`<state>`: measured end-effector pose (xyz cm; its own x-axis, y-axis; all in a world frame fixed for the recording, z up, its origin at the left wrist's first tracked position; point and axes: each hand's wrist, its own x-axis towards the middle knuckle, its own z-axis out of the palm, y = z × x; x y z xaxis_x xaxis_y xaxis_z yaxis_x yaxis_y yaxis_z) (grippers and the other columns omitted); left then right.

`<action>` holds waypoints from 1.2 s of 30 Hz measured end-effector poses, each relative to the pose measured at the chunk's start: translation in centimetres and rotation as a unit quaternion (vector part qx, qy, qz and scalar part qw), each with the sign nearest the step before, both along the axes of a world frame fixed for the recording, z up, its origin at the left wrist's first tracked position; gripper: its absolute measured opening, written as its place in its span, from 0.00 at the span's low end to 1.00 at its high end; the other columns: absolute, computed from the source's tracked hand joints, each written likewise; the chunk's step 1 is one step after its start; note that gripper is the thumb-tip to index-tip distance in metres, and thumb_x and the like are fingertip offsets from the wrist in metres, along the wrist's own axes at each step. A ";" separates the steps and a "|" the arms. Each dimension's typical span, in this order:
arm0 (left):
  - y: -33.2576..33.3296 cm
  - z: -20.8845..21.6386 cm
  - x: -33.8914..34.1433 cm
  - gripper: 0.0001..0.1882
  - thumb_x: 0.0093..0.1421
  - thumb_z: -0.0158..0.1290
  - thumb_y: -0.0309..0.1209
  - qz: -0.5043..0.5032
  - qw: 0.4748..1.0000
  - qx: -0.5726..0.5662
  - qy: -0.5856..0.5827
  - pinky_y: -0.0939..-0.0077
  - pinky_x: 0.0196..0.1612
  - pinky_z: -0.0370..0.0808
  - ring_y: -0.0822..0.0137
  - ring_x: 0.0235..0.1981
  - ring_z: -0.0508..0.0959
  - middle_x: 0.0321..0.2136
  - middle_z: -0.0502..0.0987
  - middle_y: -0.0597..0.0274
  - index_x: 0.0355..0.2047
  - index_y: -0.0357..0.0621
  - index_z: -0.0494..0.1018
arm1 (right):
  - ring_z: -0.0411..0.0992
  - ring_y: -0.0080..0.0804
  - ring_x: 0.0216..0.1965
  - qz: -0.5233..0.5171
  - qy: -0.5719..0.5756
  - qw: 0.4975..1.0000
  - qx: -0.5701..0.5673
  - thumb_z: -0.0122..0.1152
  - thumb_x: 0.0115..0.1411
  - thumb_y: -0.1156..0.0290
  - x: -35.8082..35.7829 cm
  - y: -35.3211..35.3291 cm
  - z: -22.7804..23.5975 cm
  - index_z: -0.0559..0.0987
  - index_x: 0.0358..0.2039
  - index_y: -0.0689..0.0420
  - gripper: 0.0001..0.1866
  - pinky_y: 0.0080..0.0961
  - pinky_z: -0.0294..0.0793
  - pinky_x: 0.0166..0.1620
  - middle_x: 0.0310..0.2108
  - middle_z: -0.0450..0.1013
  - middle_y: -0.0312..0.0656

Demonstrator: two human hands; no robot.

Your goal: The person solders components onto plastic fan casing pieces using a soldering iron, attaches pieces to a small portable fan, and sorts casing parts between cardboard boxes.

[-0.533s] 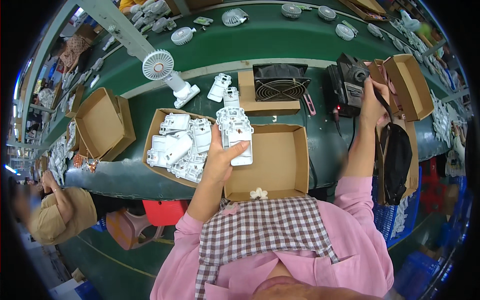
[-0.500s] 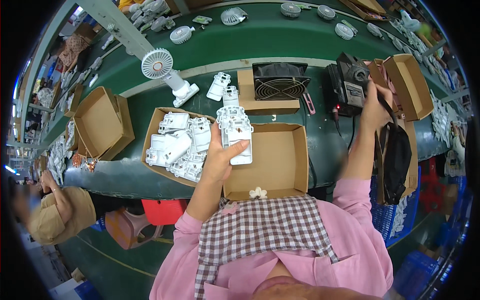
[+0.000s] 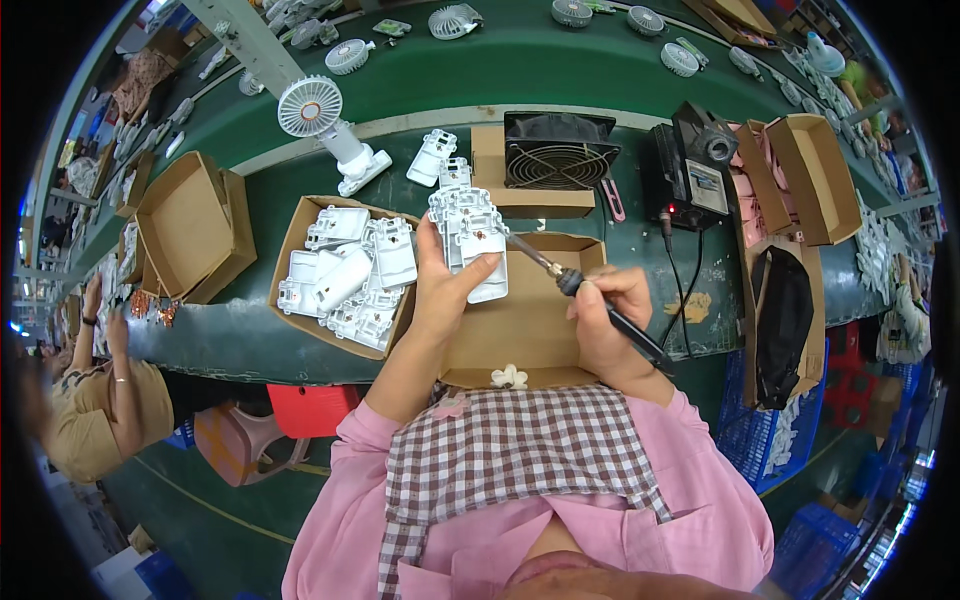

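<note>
My left hand is closed around several overlapping white plastic housings, thumb on top, over a shallow cardboard box. In my right hand is a soldering iron with a black handle, gripped like a pen. Its metal tip points up and left and reaches the right edge of the housings; whether it touches them I cannot tell. More white housings lie heaped in a cardboard box to the left. Just beyond my left hand, another white housing rests on the bench.
A white handheld fan stands at the back left. A black cooling fan sits on cardboard at the back. Right of it are a pink-handled cutter and a black soldering station with cables. Fan parts line the green conveyor.
My right hand has come from the soldering station to the middle, bringing the soldering iron to the housings. My left hand still holds the housings. At far left, another person's arms have moved.
</note>
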<state>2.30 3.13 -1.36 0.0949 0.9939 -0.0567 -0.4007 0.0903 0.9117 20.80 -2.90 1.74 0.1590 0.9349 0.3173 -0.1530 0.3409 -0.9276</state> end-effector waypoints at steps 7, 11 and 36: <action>0.3 0.1 0.0 0.40 0.51 0.59 0.21 0.014 1.000 -0.011 -0.001 0.72 0.53 0.68 0.67 0.50 0.69 0.50 0.65 0.56 0.59 0.39 0.48 | 0.67 0.18 0.23 -0.028 -0.059 0.998 -0.002 0.60 0.57 0.78 -0.5 0.6 -0.6 0.68 0.29 0.59 0.08 0.17 0.66 0.26 0.24 0.73 0.40; 0.4 0.2 0.1 0.39 0.51 0.59 0.20 0.012 1.000 -0.011 -0.012 0.73 0.53 0.68 0.67 0.50 0.69 0.50 0.65 0.56 0.59 0.39 0.49 | 0.66 0.17 0.21 -0.041 -0.079 0.996 -0.020 0.61 0.56 0.78 -0.6 1.0 -0.6 0.69 0.27 0.59 0.08 0.16 0.65 0.25 0.22 0.72 0.38; 0.4 -0.3 0.1 0.41 0.50 0.60 0.21 0.015 1.000 0.003 -0.016 0.73 0.52 0.69 0.68 0.49 0.69 0.49 0.65 0.57 0.59 0.38 0.48 | 0.65 0.14 0.20 -0.044 -0.115 0.992 -0.013 0.62 0.56 0.77 -0.8 1.8 -1.0 0.70 0.25 0.60 0.09 0.15 0.65 0.23 0.20 0.72 0.36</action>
<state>2.42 3.56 -1.62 0.0660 0.9967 -0.0475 -0.4316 0.0714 0.8993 19.96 -1.07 0.72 0.1671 0.9287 0.3310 0.0929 0.3194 -0.9431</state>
